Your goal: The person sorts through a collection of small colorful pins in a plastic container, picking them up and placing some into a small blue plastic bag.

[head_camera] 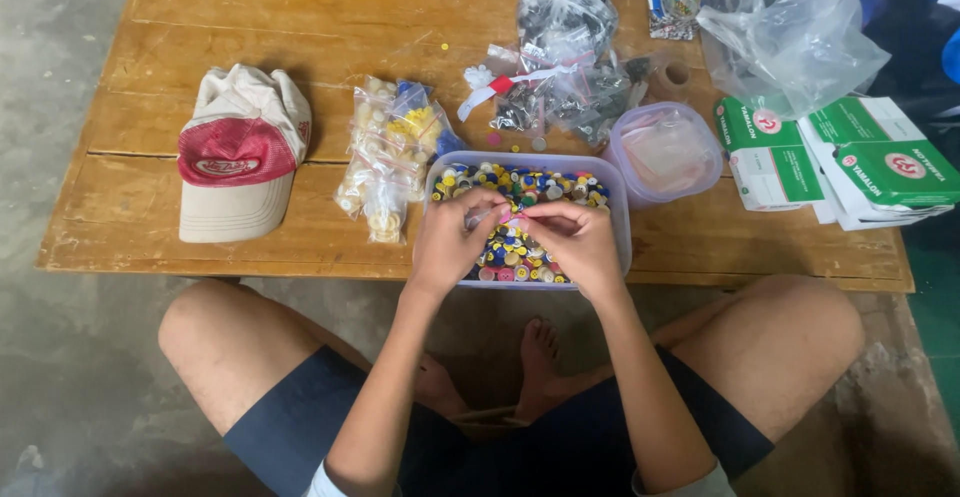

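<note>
Both hands, left hand (447,242) and right hand (578,240), are pinching a small clear plastic bag (487,217) shut-fingered over the clear rectangular tub of coloured buttons (612,189); keeping the bag mouth low over it seems wise.

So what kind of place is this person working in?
Probably an informal home or small workshop: the person sits on a bare concrete floor at a low wooden table, both hands over a plastic tub of coloured buttons, beside small bagged batches.

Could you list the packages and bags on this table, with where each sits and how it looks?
Cardboard boxes: right edge, flat, green and white, stacked.
Small clear bags: left of the tub, holding pale and yellow pieces.
Clear bag: behind the tub, dark contents.
Large clear bag: far right, crumpled.
</note>
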